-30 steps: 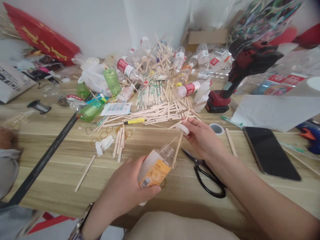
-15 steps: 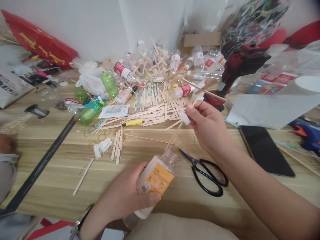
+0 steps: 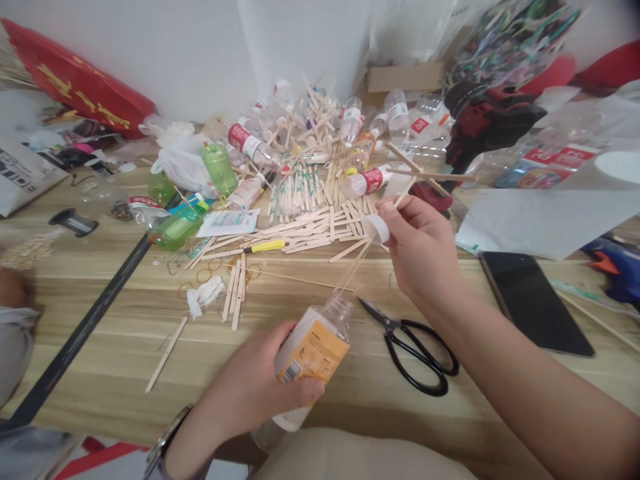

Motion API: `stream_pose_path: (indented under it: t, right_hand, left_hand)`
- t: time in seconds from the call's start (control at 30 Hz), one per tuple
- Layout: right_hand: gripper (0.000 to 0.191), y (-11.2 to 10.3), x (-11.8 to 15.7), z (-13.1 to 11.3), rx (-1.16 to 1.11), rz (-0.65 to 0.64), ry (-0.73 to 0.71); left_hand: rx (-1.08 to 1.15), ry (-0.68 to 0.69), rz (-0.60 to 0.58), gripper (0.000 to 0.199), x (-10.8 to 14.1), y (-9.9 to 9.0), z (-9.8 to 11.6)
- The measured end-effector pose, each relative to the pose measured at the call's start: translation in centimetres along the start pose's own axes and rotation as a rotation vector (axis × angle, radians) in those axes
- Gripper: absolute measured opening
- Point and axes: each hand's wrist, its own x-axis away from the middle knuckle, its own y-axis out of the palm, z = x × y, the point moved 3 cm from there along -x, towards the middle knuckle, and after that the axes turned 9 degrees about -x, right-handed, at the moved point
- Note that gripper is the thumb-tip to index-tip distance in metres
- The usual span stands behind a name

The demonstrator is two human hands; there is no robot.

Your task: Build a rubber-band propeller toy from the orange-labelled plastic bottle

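Observation:
A clear plastic bottle (image 3: 313, 353) with an orange and white label is tilted in my left hand (image 3: 265, 380), its open neck pointing up and right. My right hand (image 3: 420, 247) pinches a thin wooden stick that passes through a white bottle cap (image 3: 379, 228). Crossed flat sticks (image 3: 425, 175) are at the upper end of that stick. Thin strands, perhaps rubber bands, stretch from the cap down into the bottle's neck. Black-handled scissors (image 3: 417, 353) lie beside the bottle, below my right forearm.
Wooden sticks (image 3: 310, 230), a yellow cutter (image 3: 267, 246) and several bottles (image 3: 367, 181) fill the back. A phone (image 3: 537, 303) and glue gun (image 3: 615, 267) lie right. Another person's hand (image 3: 13, 287) rests at the left edge, near a wire spool (image 3: 73, 222).
My right hand has shifted slightly right, and the crossed sticks have turned. The cap has tilted and shows its side more. The bottle in my left hand has barely moved.

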Motion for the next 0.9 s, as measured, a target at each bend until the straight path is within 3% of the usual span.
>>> stream_pose_path:
  t: [0.33, 0.6, 0.77, 0.9]
  right_hand:
    - [0.012, 0.1, 0.1, -1.2, 0.045, -0.013, -0.097]
    - [0.011, 0.3, -0.9, -2.0, 0.076, -0.029, -0.139]
    - [0.016, 0.5, -0.7, -0.6, 0.018, -0.059, 0.052]
    - [0.027, 0.5, 1.4, 1.7, 0.143, -0.249, 0.316]
  left_hand:
    - [-0.156, -0.061, 0.082, 0.057, 0.3, 0.0, 0.8]
    - [-0.234, -0.033, 0.132, 0.061, 0.3, 0.1, 1.0]
    - [-0.158, 0.007, 0.142, 0.063, -0.2, -0.2, 2.0]
    - [0.032, 0.03, 0.182, 0.061, -0.8, -0.6, 1.9]
